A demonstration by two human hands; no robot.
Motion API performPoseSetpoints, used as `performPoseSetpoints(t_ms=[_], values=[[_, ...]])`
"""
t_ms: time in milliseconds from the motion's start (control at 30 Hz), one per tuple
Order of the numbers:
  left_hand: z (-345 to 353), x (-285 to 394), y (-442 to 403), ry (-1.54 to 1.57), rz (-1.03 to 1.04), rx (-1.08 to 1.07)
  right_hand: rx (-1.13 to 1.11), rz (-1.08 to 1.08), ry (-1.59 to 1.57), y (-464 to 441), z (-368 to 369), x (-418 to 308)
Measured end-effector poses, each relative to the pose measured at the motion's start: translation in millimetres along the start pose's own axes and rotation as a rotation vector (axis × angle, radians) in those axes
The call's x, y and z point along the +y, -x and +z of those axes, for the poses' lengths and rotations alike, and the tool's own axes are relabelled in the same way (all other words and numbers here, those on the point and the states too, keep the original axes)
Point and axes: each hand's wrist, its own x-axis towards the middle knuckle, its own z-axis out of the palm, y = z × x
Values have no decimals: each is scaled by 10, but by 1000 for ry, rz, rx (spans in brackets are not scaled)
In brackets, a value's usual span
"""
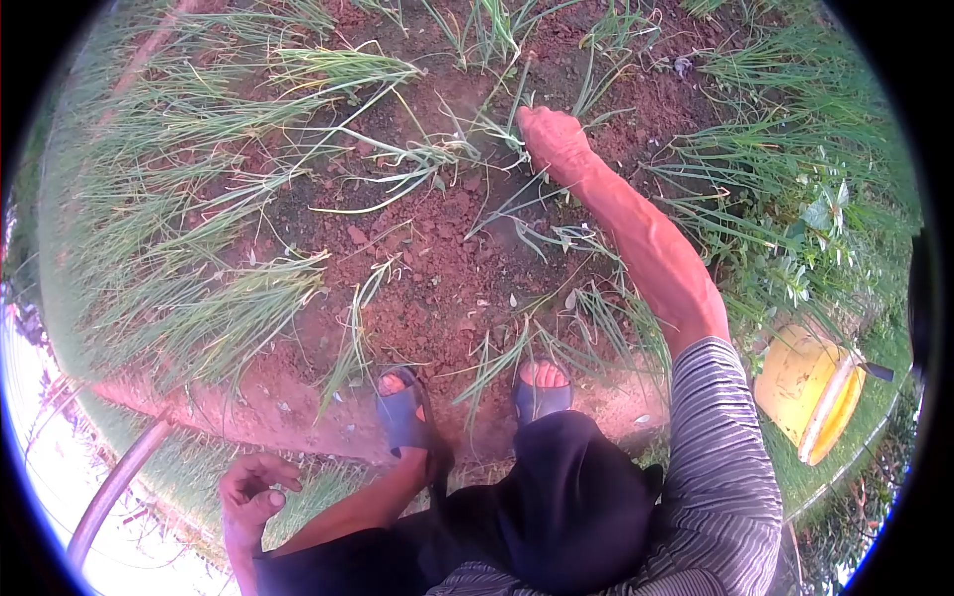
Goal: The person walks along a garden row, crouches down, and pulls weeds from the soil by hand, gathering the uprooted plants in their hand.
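Near the top centre, my right hand (pixel 555 145) reaches down to the soil with its fingers closed round the base of a thin green plant (pixel 519 91). The fingertips are partly hidden. My left hand (pixel 258 494) hangs at the lower left beside my leg, its fingers bent and apart, holding nothing. Tufts of long green leaves (pixel 343 68) lie over the reddish-brown soil (pixel 427 288) around my right hand. More loose leaves (pixel 427 157) lie to its left.
A yellow bucket (pixel 795 382) lies tilted at the right. My sandalled feet (pixel 402 407) stand at the soil's near edge. Dense green leaves (pixel 795 169) grow at the right, and a curved pipe (pixel 119 487) is at the lower left.
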Motion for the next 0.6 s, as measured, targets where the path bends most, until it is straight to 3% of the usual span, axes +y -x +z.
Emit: performPoseSetpoints(t_ms=[167, 300, 333, 600], values=[[-2, -15, 34, -1, 15, 1, -287, -133, 113, -177, 15, 102], [-18, -38, 57, 12, -3, -4, 22, 282, -198, -179, -187, 228], [-15, -31, 57, 12, -9, -9, 36, 506, -329, -212, -150, 288], [15, 15, 49, 46, -22, -10, 76, 307, -355, -365, 15, 228]])
